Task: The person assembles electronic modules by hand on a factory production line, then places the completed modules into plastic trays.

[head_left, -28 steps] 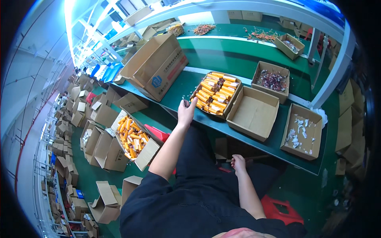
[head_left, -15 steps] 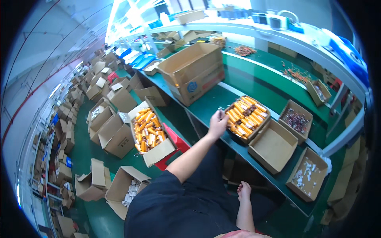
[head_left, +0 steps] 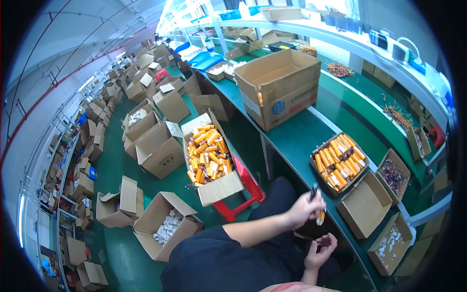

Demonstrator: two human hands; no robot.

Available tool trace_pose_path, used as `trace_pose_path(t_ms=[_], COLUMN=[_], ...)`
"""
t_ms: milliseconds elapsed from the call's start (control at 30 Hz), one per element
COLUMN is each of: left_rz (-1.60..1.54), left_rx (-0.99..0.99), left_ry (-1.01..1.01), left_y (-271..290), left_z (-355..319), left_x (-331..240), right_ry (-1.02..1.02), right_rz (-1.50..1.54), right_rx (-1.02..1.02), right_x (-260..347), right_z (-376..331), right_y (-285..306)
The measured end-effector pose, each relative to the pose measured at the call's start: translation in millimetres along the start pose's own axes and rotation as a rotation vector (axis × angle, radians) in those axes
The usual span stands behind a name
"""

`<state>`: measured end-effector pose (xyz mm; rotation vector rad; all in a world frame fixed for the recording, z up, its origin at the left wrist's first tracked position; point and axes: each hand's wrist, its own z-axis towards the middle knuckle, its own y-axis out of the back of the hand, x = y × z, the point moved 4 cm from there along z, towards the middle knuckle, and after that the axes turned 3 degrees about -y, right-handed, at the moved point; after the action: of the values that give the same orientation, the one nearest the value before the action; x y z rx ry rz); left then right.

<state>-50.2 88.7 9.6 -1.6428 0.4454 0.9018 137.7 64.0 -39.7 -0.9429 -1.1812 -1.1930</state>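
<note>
My left hand (head_left: 302, 212) is closed in front of the table edge. An orange cylinder (head_left: 320, 218) pokes out below its fingers, and a slim dark piece (head_left: 314, 191) sticks up above them; the grip hides whether they join. Lower down, over my lap, my right hand (head_left: 321, 249) is held palm up with loosely curled fingers apart and nothing in it. Closest to the left hand is a cardboard tray (head_left: 332, 191) on the table, with orange cylinders (head_left: 340, 160) in rows and dark reddish bits between them.
A bare cardboard tray (head_left: 366, 207), one of dark reddish bits (head_left: 392, 176) and one of white scraps (head_left: 389, 243) line the table (head_left: 292, 146). A large carton (head_left: 277, 92) stands farther back. Left, a box of orange cylinders (head_left: 210, 155) sits on a red stool (head_left: 250, 187).
My left hand has come away from the tray of orange cylinders toward me, with an orange end now showing below it. My right hand has risen toward it, its fingers opening. The view has shifted.
</note>
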Motion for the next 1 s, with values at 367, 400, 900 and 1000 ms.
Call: trace_pose_path(t_ms=[367,400,900,1000], left_rz=[-0.200,-0.168,0.325,0.250], left_rx=[0.091,0.104,0.179,0.189], left_ry=[0.246,0.265,-0.041,-0.033], left_y=[15.8,27.3,19.2,24.1], left_z=[-30.2,-29.7,-42.7,-45.3], left_x=[25.6,33.4,39.0,31.5], right_ry=[0.069,-0.004,0.261,0.088], right_rz=[-0.101,-0.011,-0.361,0.119], right_rx=[0.248,0.223,0.107,0.146], right_x=[5.4,-10.0,36.6,32.9], right_z=[26.6,23.3,30.5,41.0], right_y=[-20.6,-18.3,1.4,7.9])
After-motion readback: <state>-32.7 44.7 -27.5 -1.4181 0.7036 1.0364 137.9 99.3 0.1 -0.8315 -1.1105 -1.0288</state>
